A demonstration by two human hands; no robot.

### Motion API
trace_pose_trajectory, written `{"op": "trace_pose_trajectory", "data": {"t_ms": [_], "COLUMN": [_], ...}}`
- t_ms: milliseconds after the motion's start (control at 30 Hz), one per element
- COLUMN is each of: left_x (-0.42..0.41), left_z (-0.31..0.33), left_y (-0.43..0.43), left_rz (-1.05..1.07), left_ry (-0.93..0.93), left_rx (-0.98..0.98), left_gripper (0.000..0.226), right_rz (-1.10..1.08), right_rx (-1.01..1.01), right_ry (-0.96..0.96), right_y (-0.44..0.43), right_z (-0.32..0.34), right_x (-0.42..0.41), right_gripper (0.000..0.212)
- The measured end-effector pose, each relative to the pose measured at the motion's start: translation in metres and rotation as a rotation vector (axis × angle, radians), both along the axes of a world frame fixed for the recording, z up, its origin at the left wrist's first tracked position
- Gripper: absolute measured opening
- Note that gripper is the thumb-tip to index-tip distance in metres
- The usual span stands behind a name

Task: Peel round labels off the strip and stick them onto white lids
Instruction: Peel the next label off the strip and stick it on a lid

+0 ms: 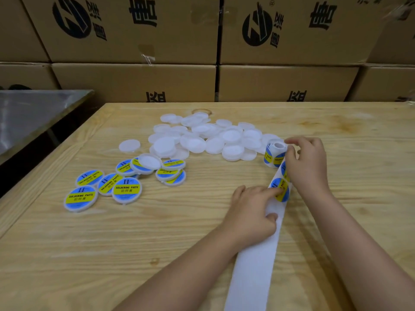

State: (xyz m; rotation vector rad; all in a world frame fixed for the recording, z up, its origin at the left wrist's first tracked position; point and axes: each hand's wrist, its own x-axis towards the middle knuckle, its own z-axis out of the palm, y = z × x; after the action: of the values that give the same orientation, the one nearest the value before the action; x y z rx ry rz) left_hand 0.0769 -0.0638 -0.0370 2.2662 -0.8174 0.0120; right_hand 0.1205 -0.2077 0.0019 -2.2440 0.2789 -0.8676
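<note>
Stacked brown cardboard boxes back a pale pine table (89, 254). Left of the white paper label strip (253, 265), roughly ten white round lids (126, 190) carry blue-yellow labels; many bare white lids (197, 142) remain beyond. Left hand (251, 212) presses the next round label (280, 190), apparently lifting its edge; right hand (307, 162) pinches the strip beside the small label roll (275, 153).

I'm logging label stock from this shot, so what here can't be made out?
All in the head view:
- Labels left on the roll: the right hand covers part of it.
- Whether the label has lifted: the left hand fingertip hides its edge.
- Backing strip length: cut off by the bottom edge.
- Small print on the labelled lids: too small.
</note>
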Motion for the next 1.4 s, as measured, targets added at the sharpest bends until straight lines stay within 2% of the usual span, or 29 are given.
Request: {"op": "trace_pose_trajectory", "data": {"t_ms": [133,233,300,400,500,633,733,933,1100,1200,1300,1400], "left_x": [0.005,0.007,0.009,0.011,0.013,0.014,0.016,0.015,0.017,0.018,0.018,0.018], "left_z": [0.002,0.008,0.012,0.016,0.017,0.018,0.017,0.018,0.018,0.018,0.017,0.016], "left_y": [0.007,0.014,0.018,0.021,0.022,0.023,0.020,0.017,0.011,0.009,0.010,0.009], "left_rz": [0.081,0.061,0.038,0.009,-0.022,-0.004,0.057,0.126,0.224,0.267,0.255,0.266], "left_ry": [0.234,0.338,0.392,0.489,0.564,0.630,0.644,0.709,0.739,0.708,0.662,0.578], "left_rx": [-0.325,-0.559,-0.626,-0.670,-0.703,-0.759,-0.795,-0.870,-0.931,-0.897,-0.854,-0.757], "left_gripper": [0.058,0.071,0.081,0.092,0.093,0.076,0.061,0.043,0.025,0.024,0.026,0.031], "right_rz": [0.026,0.123,0.150,0.168,0.223,0.276,0.208,0.159,0.206,0.242,0.356,0.437], "right_rx": [-0.045,-0.099,-0.122,-0.148,-0.179,-0.198,-0.104,0.010,-0.009,-0.035,0.070,0.302], "right_ry": [0.038,0.090,0.122,0.148,0.191,0.214,0.210,0.217,0.309,0.405,0.535,0.448], "right_y": [0.008,0.009,0.010,0.013,0.015,0.020,0.021,0.024,0.021,0.018,0.008,-0.002], "right_z": [-0.009,-0.009,-0.008,-0.006,-0.003,-0.001,0.000,0.002,0.009,0.016,0.025,0.036], "right_x": [-0.020,-0.028,-0.031,-0.033,-0.035,-0.038,-0.039,-0.042,-0.045,-0.048,-0.052,-0.056], "right_gripper": [0.014,0.009,0.012,0.021,0.025,0.021,0.016,0.020,0.014,0.016,0.014,0.016]}}
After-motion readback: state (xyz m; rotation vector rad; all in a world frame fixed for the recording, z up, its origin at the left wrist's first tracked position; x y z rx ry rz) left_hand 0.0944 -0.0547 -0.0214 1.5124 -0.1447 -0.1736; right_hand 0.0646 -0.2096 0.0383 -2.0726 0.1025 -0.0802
